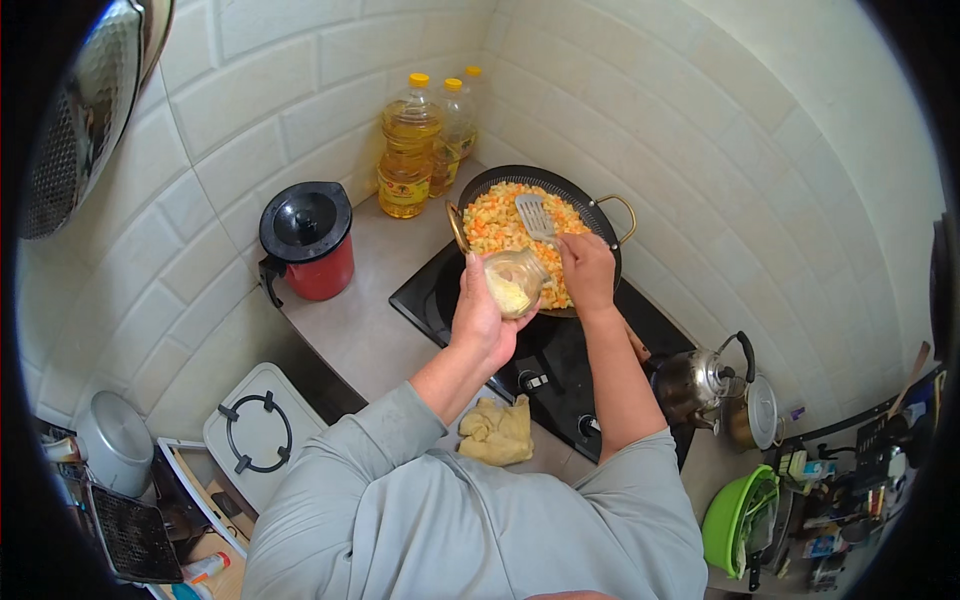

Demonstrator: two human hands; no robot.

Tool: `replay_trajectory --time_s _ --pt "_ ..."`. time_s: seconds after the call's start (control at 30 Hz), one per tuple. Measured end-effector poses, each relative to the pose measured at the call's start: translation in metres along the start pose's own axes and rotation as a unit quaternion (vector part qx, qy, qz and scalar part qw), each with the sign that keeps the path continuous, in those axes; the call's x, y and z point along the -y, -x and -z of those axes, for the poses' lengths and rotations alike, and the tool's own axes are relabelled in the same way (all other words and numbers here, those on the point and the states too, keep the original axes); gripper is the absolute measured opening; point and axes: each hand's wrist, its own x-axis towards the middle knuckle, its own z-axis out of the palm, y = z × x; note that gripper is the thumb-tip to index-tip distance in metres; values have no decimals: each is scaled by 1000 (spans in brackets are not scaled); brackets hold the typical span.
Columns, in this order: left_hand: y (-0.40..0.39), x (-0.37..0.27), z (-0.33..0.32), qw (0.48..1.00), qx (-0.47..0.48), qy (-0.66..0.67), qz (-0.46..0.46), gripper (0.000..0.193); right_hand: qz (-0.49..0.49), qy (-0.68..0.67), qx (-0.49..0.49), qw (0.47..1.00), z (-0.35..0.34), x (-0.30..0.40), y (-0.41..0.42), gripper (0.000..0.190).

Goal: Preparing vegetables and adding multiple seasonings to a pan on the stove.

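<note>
A wide black pan (529, 174) with brass-coloured side handles holds diced vegetables (499, 217), orange and pale yellow, on the black gas hob (420, 300). Tilted over the pan's near side is a glass jar (514, 283) with pale yellow powder or grains inside; my left hand (484, 319) holds it. My right hand (589, 271) grips a slotted metal spatula (535, 217), whose blade is over the vegetables. Much of the spatula's handle is hidden by the hand.
Oil bottles (409, 150) stand behind the pan, with a red jug (319, 270) to the left. A folded yellow cloth (496, 431) lies before the hob. On the right are a metal kettle (686, 382), a lidded pot (759, 412) and a green basin (724, 521).
</note>
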Motion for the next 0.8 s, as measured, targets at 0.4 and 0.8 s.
replay_trajectory --time_s 0.4,0.8 --pt "15 -2 36 989 62 -125 -51 47 -102 -208 238 943 50 66 40 10" --pt "17 11 44 977 90 -186 -42 44 -375 -389 360 760 46 47 56 10"
